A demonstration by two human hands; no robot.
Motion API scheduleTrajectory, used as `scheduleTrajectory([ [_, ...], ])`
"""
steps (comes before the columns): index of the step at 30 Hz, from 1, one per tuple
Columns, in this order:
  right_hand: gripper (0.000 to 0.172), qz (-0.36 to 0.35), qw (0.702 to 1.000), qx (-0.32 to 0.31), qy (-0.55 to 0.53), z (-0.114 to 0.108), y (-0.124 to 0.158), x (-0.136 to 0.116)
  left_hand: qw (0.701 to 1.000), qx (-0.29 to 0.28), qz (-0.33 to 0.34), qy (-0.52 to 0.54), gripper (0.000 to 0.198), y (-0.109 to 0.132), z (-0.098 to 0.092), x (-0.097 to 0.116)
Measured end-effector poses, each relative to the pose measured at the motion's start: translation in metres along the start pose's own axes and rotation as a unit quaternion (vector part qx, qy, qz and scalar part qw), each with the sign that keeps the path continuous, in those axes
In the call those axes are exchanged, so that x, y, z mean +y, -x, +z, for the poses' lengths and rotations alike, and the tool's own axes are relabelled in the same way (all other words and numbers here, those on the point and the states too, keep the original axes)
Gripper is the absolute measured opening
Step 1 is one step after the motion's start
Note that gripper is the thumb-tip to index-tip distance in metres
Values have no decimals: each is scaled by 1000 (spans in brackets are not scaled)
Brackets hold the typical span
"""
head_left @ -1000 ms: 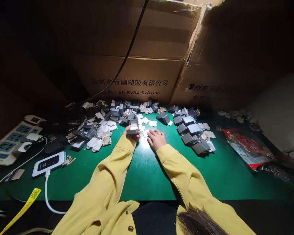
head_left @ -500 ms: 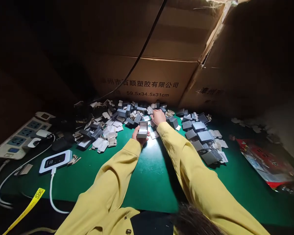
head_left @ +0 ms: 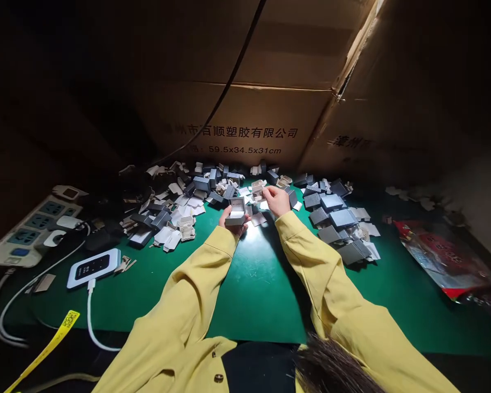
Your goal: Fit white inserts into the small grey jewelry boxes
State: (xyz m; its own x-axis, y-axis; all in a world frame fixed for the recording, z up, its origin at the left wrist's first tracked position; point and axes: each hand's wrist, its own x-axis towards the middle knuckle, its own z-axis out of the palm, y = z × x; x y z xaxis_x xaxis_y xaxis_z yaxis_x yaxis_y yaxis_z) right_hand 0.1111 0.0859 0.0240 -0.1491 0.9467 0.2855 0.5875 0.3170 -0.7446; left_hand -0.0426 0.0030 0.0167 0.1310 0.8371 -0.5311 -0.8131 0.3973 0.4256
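An opened small grey box [head_left: 235,218] with a white inside and a printed lid rests in my left hand [head_left: 226,217], whose fingers wrap round it over the green table. To its right, my right hand [head_left: 277,202] pinches a small folded whitish card piece [head_left: 259,191]. Loose white card pieces [head_left: 258,219] lie on the table between the hands. Behind and left of them is a heap of grey boxes [head_left: 202,183] and white card pieces.
More grey boxes [head_left: 343,218] lie to the right, near a red and clear plastic bag [head_left: 445,256]. At the left are a power strip [head_left: 36,224] and a white device [head_left: 93,267] with a cable. Large cartons [head_left: 237,109] stand behind the green table [head_left: 253,289].
My right hand has drawn back from the heap and moved right, now with a card piece in its fingers. My left hand still holds the open box, slightly shifted left.
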Motion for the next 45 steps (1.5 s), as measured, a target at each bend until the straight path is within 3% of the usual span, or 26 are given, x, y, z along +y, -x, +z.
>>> scheduleTrajectory([
  [3,41,32,991,16,-127,-19,41,7,999,-33,-26,1,43,5,-1,-10],
  [8,39,114,967,20,-227,-30,88,19,990,-111,-80,-19,36,9,1,-32],
  [13,35,187,923,-33,-335,-23,99,25,992,-105,-67,-17,36,10,6,-39],
  [16,31,205,902,-41,-377,-21,99,24,997,-55,-49,-14,33,6,7,-36],
  [19,30,270,846,-74,-454,-21,99,22,998,-15,-48,-28,33,2,5,-34],
  [22,27,330,775,-120,-526,-22,100,21,999,-16,-32,-25,32,0,4,-32],
  [25,20,338,743,-158,-555,-23,103,22,999,-15,-32,-29,32,1,5,-32],
  [28,23,334,721,-191,-577,-25,107,24,998,-17,-33,-40,36,3,5,-32],
  [34,29,321,713,-218,-584,-23,111,26,998,-32,8,-58,34,7,5,-34],
  [37,36,310,724,-224,-574,-26,109,27,996,-43,26,-70,30,9,3,-34],
  [42,39,275,762,-122,-573,-35,105,34,986,-42,93,-128,16,7,-6,-30],
  [45,35,274,763,-70,-581,-37,104,41,965,-4,151,-216,17,1,-9,-23],
])
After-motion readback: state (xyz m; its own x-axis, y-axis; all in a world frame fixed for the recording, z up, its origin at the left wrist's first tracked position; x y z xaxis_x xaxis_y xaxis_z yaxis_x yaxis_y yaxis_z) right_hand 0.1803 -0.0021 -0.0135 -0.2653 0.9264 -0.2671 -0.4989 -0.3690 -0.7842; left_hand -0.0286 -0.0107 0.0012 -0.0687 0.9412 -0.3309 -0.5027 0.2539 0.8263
